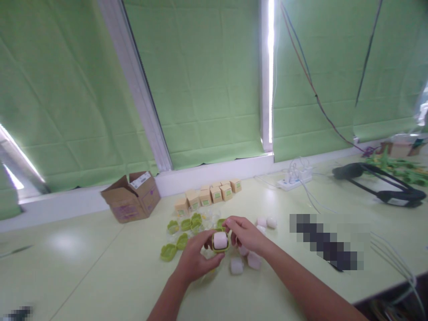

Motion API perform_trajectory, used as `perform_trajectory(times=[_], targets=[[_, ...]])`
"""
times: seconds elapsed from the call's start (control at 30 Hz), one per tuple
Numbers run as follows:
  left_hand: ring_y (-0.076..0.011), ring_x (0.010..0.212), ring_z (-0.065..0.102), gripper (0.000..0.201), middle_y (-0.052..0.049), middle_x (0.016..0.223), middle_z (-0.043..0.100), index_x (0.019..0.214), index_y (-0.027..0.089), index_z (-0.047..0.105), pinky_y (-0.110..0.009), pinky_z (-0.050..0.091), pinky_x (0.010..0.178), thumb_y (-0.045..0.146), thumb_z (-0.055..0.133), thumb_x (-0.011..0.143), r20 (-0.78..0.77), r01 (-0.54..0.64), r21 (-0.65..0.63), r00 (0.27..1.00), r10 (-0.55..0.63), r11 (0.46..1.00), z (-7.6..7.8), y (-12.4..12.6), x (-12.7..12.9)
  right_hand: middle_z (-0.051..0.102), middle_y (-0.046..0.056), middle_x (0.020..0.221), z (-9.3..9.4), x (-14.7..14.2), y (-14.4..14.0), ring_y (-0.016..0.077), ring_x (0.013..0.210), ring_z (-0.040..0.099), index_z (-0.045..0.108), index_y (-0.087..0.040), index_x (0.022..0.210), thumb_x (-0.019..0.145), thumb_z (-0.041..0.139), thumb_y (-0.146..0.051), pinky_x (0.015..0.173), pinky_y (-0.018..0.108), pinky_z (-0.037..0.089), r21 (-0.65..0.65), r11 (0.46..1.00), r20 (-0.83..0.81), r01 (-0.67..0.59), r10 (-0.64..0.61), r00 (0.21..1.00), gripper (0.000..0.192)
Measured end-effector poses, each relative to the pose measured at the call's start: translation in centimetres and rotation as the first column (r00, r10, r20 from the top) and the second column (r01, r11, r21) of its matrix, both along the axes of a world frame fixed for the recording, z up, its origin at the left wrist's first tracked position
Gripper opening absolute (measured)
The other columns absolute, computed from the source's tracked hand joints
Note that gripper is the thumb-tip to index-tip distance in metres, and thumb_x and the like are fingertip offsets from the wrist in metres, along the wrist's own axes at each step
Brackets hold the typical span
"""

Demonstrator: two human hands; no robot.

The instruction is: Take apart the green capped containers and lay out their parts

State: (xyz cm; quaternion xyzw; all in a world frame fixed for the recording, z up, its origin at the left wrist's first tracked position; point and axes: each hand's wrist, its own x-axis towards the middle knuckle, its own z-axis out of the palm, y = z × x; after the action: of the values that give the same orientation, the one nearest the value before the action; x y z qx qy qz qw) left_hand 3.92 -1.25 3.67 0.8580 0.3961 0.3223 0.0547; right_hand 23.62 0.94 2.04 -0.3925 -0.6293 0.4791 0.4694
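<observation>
Both bare forearms rise from the lower edge of the view and converge toward the small white block in its green case (220,241), which serves as the meeting point. The left hand (195,257) sits just below and left of it, palm turned up and inward, fingers curled beneath it and thumb alongside. The right hand (246,235) lies just right of it, knuckles up, wrist slightly bent, its fingertips (228,223) pinching at the upper right edge.
</observation>
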Motion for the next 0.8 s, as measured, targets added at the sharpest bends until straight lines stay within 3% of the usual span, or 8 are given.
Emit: perform_trajectory(times=[0.1, 0.23, 0.4, 0.53, 0.63, 0.8], targets=[[-0.0147, 0.063, 0.054, 0.04, -0.002, 0.076, 0.063, 0.106, 0.018, 0.058, -0.027, 0.045, 0.061, 0.032, 0.063, 0.069, -0.023, -0.057, 0.016, 0.998, 0.057, 0.998, 0.2, 0.0, 0.1, 0.062, 0.003, 0.091, 0.8, 0.2, -0.6, 0.0088, 0.062, 0.056, 0.061, -0.019, 0.103, 0.085, 0.052, -0.044, 0.052, 0.019, 0.044, 0.154, 0.988, 0.068, -0.015, 0.005, 0.998, 0.032], [-0.0131, 0.059, 0.05, 0.023, 0.001, 0.066, 0.057, 0.091, 0.019, 0.06, -0.024, 0.04, 0.058, 0.031, 0.06, 0.071, -0.087, -0.033, 0.01, 0.996, 0.034, 0.999, 0.3, 0.1, 0.4, 0.059, 0.003, 0.101, 1.5, 0.2, -1.4, 0.0145, 0.083, 0.056, 0.062, -0.024, 0.11, 0.067, 0.074, -0.03, 0.069, 0.024, 0.047, 0.364, 0.924, 0.248, -0.117, 0.025, 0.968, 0.045], [-0.0129, 0.061, 0.053, 0.037, 0.001, 0.071, 0.06, 0.11, 0.019, 0.057, -0.025, 0.042, 0.062, 0.027, 0.059, 0.073, -0.031, -0.013, -0.036, 0.999, 0.012, 0.999, 0.1, 0.1, 0.3, 0.06, 0.001, 0.087, 2.1, 0.1, -1.6, 0.0155, 0.084, 0.056, 0.069, -0.024, 0.093, 0.073, 0.072, -0.029, 0.075, 0.026, 0.046, 0.444, 0.889, 0.278, -0.114, -0.016, 0.96, 0.021], [-0.0152, 0.068, 0.056, 0.046, -0.003, 0.084, 0.065, 0.123, 0.018, 0.051, -0.027, 0.046, 0.065, 0.031, 0.055, 0.079, 0.038, 0.023, -0.1, 0.999, -0.019, 0.995, 0.2, 0.2, 0.0, 0.059, 0.002, 0.093, 2.0, 0.3, -1.5, 0.0159, 0.085, 0.057, 0.067, -0.025, 0.103, 0.074, 0.071, -0.035, 0.076, 0.027, 0.047, 0.501, 0.861, 0.303, -0.087, -0.08, 0.95, 0.031], [-0.0174, 0.075, 0.059, 0.039, -0.006, 0.092, 0.066, 0.12, 0.018, 0.055, -0.03, 0.049, 0.072, 0.035, 0.048, 0.085, 0.1, 0.038, -0.154, 0.995, -0.023, 0.987, 0.1, 0.5, -0.2, 0.059, 0.004, 0.101, 1.5, 0.4, -1.3, 0.017, 0.091, 0.057, 0.064, -0.027, 0.111, 0.074, 0.071, -0.035, 0.082, 0.028, 0.046, 0.574, 0.808, 0.366, -0.13, -0.111, 0.924, 0.039], [-0.0146, 0.066, 0.061, 0.035, -0.004, 0.087, 0.068, 0.116, 0.017, 0.059, -0.028, 0.05, 0.069, 0.031, 0.047, 0.086, 0.172, 0.058, -0.241, 0.985, -0.017, 0.969, -0.1, 0.9, 0.0, 0.059, 0.006, 0.107, 1.0, 0.2, -1.2, 0.0178, 0.095, 0.057, 0.06, -0.026, 0.117, 0.078, 0.067, -0.037, 0.084, 0.028, 0.047, 0.642, 0.745, 0.413, -0.183, -0.134, 0.901, 0.042]])
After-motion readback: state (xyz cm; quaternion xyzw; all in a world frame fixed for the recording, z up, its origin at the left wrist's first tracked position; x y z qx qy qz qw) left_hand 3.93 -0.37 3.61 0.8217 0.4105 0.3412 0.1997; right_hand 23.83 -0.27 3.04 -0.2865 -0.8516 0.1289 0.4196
